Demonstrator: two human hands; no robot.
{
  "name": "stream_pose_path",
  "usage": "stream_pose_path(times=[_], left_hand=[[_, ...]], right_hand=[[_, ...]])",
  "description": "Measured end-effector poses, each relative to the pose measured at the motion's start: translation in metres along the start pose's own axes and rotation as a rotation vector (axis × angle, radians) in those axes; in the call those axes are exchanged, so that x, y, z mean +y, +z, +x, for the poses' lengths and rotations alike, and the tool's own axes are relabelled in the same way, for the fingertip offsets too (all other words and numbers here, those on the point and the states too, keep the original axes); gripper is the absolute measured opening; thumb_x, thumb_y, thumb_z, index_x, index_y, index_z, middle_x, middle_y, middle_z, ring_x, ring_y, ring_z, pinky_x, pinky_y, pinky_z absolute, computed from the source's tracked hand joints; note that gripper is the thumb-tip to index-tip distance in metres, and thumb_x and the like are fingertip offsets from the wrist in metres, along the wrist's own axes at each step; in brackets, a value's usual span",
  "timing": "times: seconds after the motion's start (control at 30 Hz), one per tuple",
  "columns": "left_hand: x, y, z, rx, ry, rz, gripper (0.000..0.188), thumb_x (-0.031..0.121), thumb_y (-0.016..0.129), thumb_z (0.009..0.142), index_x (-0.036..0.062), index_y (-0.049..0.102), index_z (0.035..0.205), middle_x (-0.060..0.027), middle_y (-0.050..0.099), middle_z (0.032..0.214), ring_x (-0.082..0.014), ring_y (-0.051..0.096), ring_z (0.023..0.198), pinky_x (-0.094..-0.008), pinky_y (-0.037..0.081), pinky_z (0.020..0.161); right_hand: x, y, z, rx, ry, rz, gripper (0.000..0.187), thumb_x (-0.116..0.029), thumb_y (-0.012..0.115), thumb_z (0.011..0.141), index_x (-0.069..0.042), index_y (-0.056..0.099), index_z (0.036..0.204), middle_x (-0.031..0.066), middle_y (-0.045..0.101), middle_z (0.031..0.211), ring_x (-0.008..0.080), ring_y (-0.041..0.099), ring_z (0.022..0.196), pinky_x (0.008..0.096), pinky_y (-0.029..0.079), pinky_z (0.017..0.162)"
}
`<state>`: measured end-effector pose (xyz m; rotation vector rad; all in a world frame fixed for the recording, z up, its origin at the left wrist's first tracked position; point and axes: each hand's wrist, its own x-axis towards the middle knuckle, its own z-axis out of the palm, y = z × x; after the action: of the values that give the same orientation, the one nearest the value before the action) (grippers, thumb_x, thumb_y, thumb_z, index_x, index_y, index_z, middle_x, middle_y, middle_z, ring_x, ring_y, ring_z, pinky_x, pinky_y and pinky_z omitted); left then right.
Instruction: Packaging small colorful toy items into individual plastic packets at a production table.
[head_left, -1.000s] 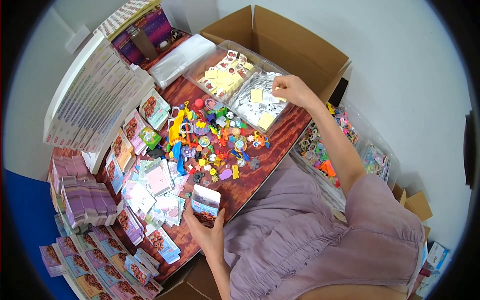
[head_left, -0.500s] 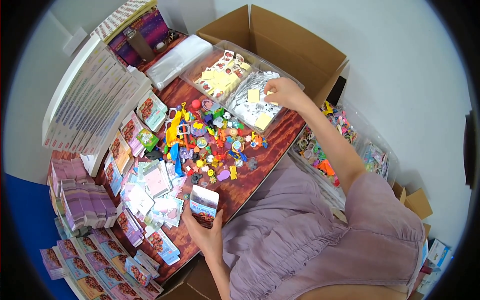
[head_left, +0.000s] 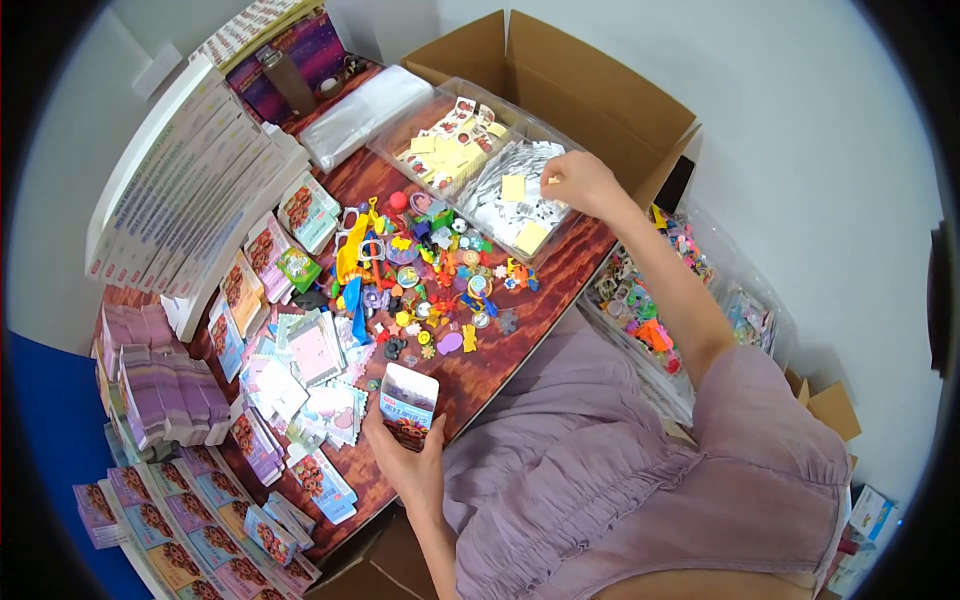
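Observation:
My left hand (head_left: 408,462) grips a small blue printed carton (head_left: 408,408) upright near the table's front edge, its top flap raised and its mouth open. Over the right part of a clear divided tray (head_left: 473,222), my right hand (head_left: 580,184) has fingers pinched, with a bit of yellow paper slip (head_left: 554,181) showing at the tips. Beneath it lie black-and-white printed slips (head_left: 500,205) with yellow pieces on top. The tray's left part holds red-printed stickers (head_left: 465,115) and more yellow papers. Small colourful toys (head_left: 430,270) spread across the table between my hands.
Loose pastel cards (head_left: 315,355) lie left of the carton. Stacked flat cartons (head_left: 175,395) and a tall white display stack (head_left: 180,170) line the left side. A large cardboard box (head_left: 590,100) stands behind the tray. A bin of toys (head_left: 650,310) sits at the right.
My right hand has lifted slightly off the slips, drawing a yellow paper slip at its fingertips. My left hand keeps holding the carton in nearly the same place.

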<state>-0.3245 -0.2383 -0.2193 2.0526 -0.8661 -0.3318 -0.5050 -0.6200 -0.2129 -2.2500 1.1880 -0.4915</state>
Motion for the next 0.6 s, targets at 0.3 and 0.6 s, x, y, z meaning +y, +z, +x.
stream_pose_path(times=[0.3, 0.6], left_hand=[[-0.002, -0.001, -0.004, 0.008, -0.003, -0.039, 0.076, 0.004, 0.084, 0.067, -0.0016, 0.046, 0.134, -0.0189, 0.051, 0.126, -0.0338, 0.052, 0.118, -0.0403, 0.041, 0.1], [-0.006, -0.006, -0.009, 0.02, 0.002, -0.035, 0.078, 0.003, 0.084, 0.067, -0.0004, 0.046, 0.135, -0.0176, 0.051, 0.125, -0.0329, 0.053, 0.116, -0.04, 0.042, 0.099]], right_hand=[[0.002, 0.012, 0.008, 0.038, 0.015, -0.159, 0.023, -0.027, 0.075, 0.068, -0.007, 0.067, 0.076, 0.0149, 0.067, 0.078, 0.033, 0.066, 0.081, 0.0436, 0.05, 0.071], [-0.005, -0.026, -0.006, 0.044, 0.043, -0.152, 0.022, -0.02, 0.065, 0.087, 0.001, 0.071, 0.094, 0.0159, 0.067, 0.077, 0.0228, 0.063, 0.069, 0.0347, 0.048, 0.068]])
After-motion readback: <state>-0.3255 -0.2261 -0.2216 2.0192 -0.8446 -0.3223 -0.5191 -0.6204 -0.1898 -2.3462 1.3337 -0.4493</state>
